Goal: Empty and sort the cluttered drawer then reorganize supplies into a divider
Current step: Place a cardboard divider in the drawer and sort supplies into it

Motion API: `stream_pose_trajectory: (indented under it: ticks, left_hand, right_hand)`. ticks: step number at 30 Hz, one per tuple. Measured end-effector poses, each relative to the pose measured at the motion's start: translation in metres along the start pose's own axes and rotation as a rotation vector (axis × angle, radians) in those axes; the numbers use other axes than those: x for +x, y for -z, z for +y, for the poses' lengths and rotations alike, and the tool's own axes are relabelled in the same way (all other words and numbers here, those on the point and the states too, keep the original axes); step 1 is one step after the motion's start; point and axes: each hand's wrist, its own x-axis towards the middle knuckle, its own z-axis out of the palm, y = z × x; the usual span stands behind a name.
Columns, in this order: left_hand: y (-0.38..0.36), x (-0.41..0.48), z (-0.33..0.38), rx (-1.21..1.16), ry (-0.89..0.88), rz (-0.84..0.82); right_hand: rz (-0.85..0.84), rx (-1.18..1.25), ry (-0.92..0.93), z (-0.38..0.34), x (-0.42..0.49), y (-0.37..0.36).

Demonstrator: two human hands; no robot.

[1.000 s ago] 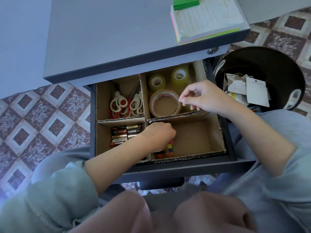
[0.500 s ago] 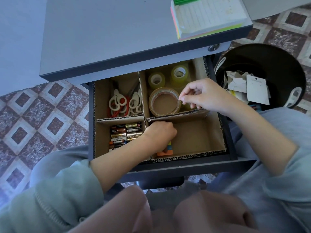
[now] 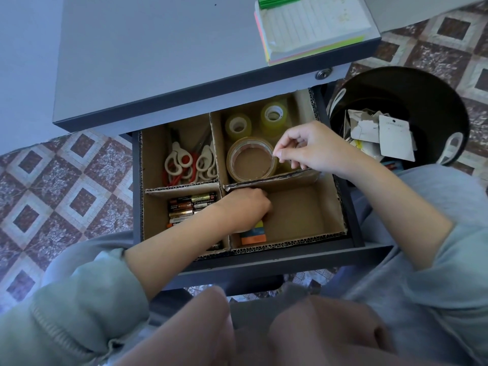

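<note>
Sticky notes (image 3: 254, 235) lie clasped under your left grip (image 3: 245, 207); whether your right grip (image 3: 309, 149) beyond it holds anything is unclear.

The divider (image 3: 327, 207) is brown, the scissors (image 3: 184, 162) cream and red, the tape rolls (image 3: 273, 117) yellowish, the floor (image 3: 66, 186) maroon-and-white diamonds.

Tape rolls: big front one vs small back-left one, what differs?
Big roll: wide thin ring, large hole; small roll: thick-wound, small white core. Big roll sits in front, right hand at its rim; small roll behind, untouched. Both lie hole-up in the back-right compartment.
</note>
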Motion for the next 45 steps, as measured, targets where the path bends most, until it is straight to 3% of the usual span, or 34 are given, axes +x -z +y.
stream_pose_trajectory:
  ticks: [14, 20, 28, 38, 45]
  left_hand:
    - [0.010, -0.004, 0.000, -0.151, 0.075, -0.100]
    - [0.008, -0.013, 0.008, -0.072, -0.033, -0.113]
    - [0.005, -0.010, 0.007, -0.060, -0.020, -0.170]
    - [0.035, -0.027, -0.009, -0.463, 0.064, -0.148]
    - [0.035, -0.046, -0.020, -0.759, 0.056, 0.136]
  right_hand:
    - [0.009, 0.009, -0.003, 0.001, 0.000, -0.001]
    - [0.007, 0.010, -0.010, 0.001, 0.001, 0.000]
    - [0.005, 0.012, -0.007, 0.001, 0.001, 0.000]
    - [0.007, 0.009, 0.001, 0.001, 0.000, -0.001]
    - [0.057, 0.010, -0.015, -0.002, -0.001, -0.005]
